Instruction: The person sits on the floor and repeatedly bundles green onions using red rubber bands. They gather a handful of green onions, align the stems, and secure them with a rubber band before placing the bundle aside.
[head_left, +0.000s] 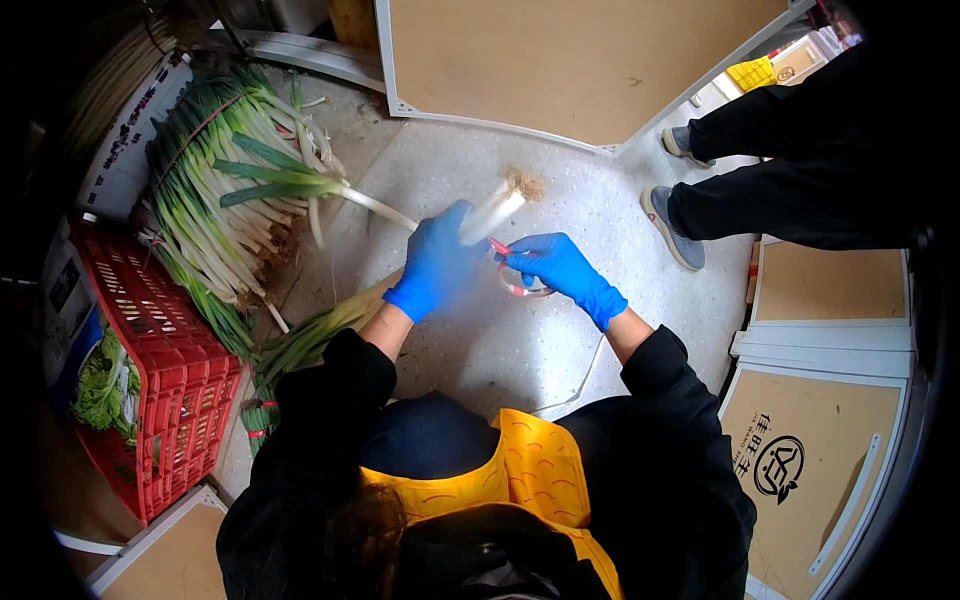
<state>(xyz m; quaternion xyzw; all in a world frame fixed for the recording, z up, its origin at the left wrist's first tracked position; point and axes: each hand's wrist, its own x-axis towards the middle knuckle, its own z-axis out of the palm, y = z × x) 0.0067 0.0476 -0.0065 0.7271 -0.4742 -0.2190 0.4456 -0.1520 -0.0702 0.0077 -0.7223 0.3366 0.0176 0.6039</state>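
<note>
My left hand (439, 259), in a blue glove, is wrapped around a few white leek stalks (491, 214) whose tan root ends point up and right. Their long green leaves (322, 326) trail back under my left forearm. Another leek (375, 206) runs from the pile to the back of this hand; whether it is gripped is hidden. In my blue-gloved right hand (555, 262) is a thin ring of red and clear tape (521, 289), just right of the stalks. Its red end sits near them, but blur hides whether it touches.
A large leek pile (217, 180), with a red tie across it, lies at left. Below it stands a red plastic crate (172, 382) beside leafy greens (105, 382). Wood-panelled cabinets (817, 457) line the right; another panel (525, 67) is ahead. A person's legs (757, 172) stand at right.
</note>
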